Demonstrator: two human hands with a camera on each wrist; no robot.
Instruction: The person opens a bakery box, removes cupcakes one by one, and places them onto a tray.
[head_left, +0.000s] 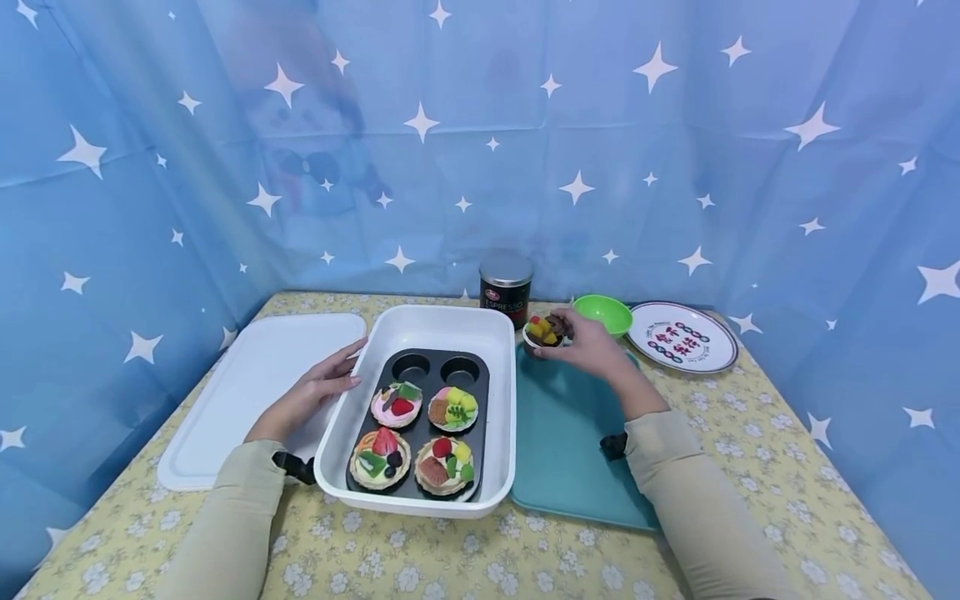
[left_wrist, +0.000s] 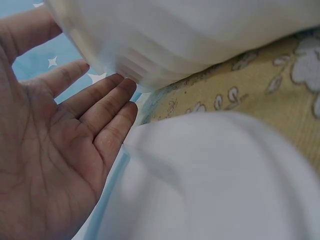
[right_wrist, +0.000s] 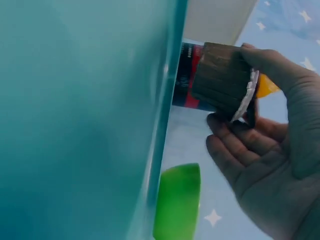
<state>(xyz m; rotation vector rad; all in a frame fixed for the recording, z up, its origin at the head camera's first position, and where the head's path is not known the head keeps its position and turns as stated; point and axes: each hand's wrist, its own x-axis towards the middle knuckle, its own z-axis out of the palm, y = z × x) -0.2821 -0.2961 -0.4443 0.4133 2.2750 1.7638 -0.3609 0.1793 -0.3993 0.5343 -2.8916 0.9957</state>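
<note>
Between the thumb and fingers of my right hand (head_left: 588, 342) is a small brown cupcake (head_left: 542, 335) topped with yellow and red fruit pieces. Its brown ridged side and pale rim show in the right wrist view, above the teal tray's (head_left: 577, 442) far end. My left hand (head_left: 318, 387) has its fingers extended along the left wall of a white bin (head_left: 502, 467); in the left wrist view the palm (left_wrist: 50, 145) faces the camera and fingertips are right at the bin's side. Inside the bin lies a dark muffin pan (head_left: 435, 358), with several fruit tarts in its cups and two bare cups at the far end.
A white lid (head_left: 240, 383) lies left of the bin. Behind the teal tray stand a black espresso tin (head_left: 506, 292), a green bowl (head_left: 603, 312) and a white plate with red characters (head_left: 712, 354). A flowered cloth (head_left: 757, 450) covers the table; a blue starry curtain (head_left: 480, 167) surrounds it.
</note>
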